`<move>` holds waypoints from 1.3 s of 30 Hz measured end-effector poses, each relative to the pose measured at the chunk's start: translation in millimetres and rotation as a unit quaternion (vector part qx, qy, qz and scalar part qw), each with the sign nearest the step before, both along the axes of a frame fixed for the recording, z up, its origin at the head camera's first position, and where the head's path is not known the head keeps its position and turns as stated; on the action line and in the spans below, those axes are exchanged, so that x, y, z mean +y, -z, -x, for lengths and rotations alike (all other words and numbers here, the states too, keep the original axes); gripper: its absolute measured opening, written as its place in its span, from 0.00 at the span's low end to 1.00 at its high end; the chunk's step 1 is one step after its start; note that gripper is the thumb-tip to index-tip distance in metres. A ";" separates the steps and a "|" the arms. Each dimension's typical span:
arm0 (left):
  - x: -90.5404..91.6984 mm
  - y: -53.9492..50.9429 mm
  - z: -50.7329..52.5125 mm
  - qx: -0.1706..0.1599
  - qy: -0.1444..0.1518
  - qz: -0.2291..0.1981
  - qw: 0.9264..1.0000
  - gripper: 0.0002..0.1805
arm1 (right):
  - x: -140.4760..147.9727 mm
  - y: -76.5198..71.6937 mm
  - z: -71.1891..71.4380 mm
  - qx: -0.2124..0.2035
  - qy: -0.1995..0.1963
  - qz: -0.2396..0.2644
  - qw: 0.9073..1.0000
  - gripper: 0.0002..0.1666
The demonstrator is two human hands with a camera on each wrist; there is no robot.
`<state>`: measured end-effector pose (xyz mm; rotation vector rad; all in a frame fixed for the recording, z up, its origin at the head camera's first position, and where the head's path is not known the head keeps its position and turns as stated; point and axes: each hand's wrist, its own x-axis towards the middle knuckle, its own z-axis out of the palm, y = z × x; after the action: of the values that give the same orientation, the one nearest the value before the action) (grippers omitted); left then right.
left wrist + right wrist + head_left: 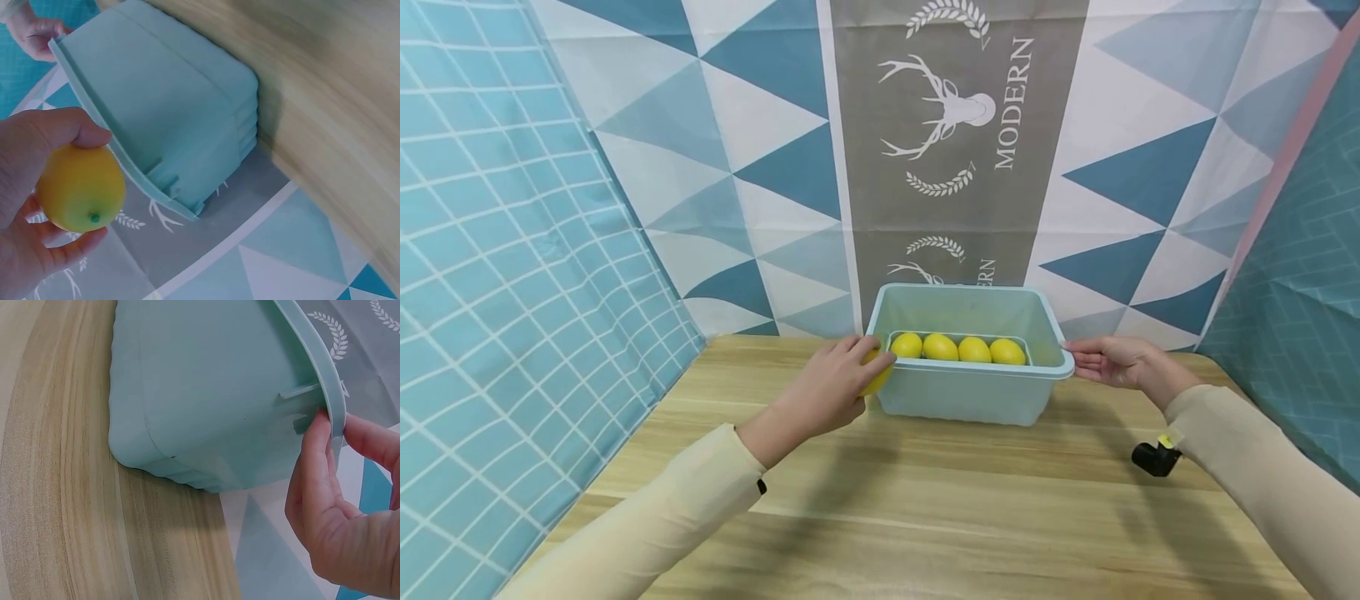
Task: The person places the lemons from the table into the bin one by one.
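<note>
My left hand [829, 382] grips a yellow lemon [81, 187] between thumb and fingers, just outside the left end of a light blue-green plastic bin [962, 398]. A small green nub marks one end of this lemon. Inside the bin, several more lemons [940, 347] sit in a row; the front wall hides their lower parts. At the bin's right end, my right hand [1112, 361] pinches the rim [325, 369], thumb on top and fingers beneath. The bin stands upright on the wooden table.
A small black elbow-shaped object [1156, 458] with a yellow patch lies on the table [925, 508] near my right sleeve. Behind the bin hangs a patterned cloth [760, 167] with triangles and deer heads. Blue-green cloths close off both sides.
</note>
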<state>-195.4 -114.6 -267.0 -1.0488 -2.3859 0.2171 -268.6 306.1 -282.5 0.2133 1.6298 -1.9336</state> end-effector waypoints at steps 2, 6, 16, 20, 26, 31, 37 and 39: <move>2.0 -3.6 1.8 -0.002 -0.001 0.004 1.000 0.33 | 3.4 0.9 1.4 0.002 -0.018 0.012 1.000 0.05; 5.4 -10.1 5.2 -0.027 -0.010 0.003 1.000 0.33 | 4.3 1.3 1.4 0.004 -0.021 0.010 1.000 0.03; 14.2 -29.6 19.3 -0.102 0.000 -0.029 0.994 0.32 | -7.7 -9.2 1.2 -0.009 0.022 -0.035 0.999 0.15; 19.0 -37.7 29.1 -0.147 0.007 -0.043 0.988 0.32 | -6.6 -13.7 1.7 -0.006 0.027 -0.040 0.999 0.14; 23.1 -43.3 40.6 -0.173 0.006 -0.012 0.985 0.32 | -4.1 -12.9 0.1 -0.012 0.027 -0.042 0.999 0.13; 25.6 -46.0 47.3 -0.175 0.013 0.019 0.984 0.32 | -4.3 -10.0 -1.2 -0.013 0.022 -0.043 0.999 0.12; 32.9 -51.5 51.5 -0.183 0.001 0.044 0.982 0.31 | -5.8 -9.4 -1.8 -0.012 0.027 -0.042 0.999 0.11; 36.8 -55.1 52.4 -0.191 -0.004 0.052 0.980 0.31 | -6.5 -9.3 -2.4 -0.013 0.025 -0.041 0.999 0.12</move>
<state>-247.8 -77.8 -211.9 -1.2218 -2.7457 0.1531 -266.2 299.7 -273.2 0.3136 1.7037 -1.8948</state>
